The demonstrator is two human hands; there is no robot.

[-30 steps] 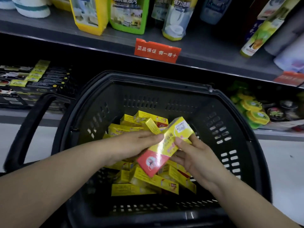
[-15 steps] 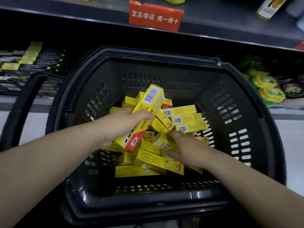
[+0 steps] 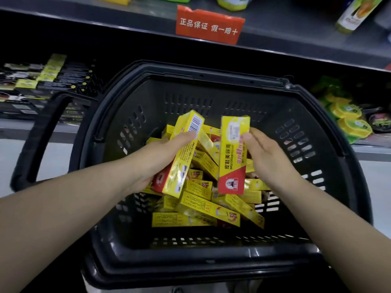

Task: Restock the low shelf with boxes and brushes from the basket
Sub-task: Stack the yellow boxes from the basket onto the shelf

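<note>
A dim store aisle seen from above; an upper shelf (image 3: 105,17) with a red sign (image 3: 209,25) crosses the top, and below it the low shelf (image 3: 21,127) runs behind and to both sides of a black basket (image 3: 190,69); the basket fills the middle of the view; in its bottom lies a loose pile (image 3: 203,208) of long yellow boxes with red ends, pointing every way; no brushes can be seen; two boxes are raised above the pile, inside the basket's rim, one in each of the person's hands; the left hand (image 3: 148,163) wraps its fingers round the left box (image 3: 184,157) from the side, thumb on the top face near the barcode; the right hand (image 3: 268,153) pinches the right box (image 3: 232,155) by its upper right edge, thumb in front, the fingers behind mostly hidden; the likely trouble is that right-hand pinch, light and high on a long box, so the box could swing or slip back into the pile on the way out; the glossy card could slide too; either box could catch the basket's far rim on the reach to the shelf; the left box's long axis leans up and away, red end low and near, barcode end high; the right box stands almost upright, red end down, printed face towards the viewer.
</note>
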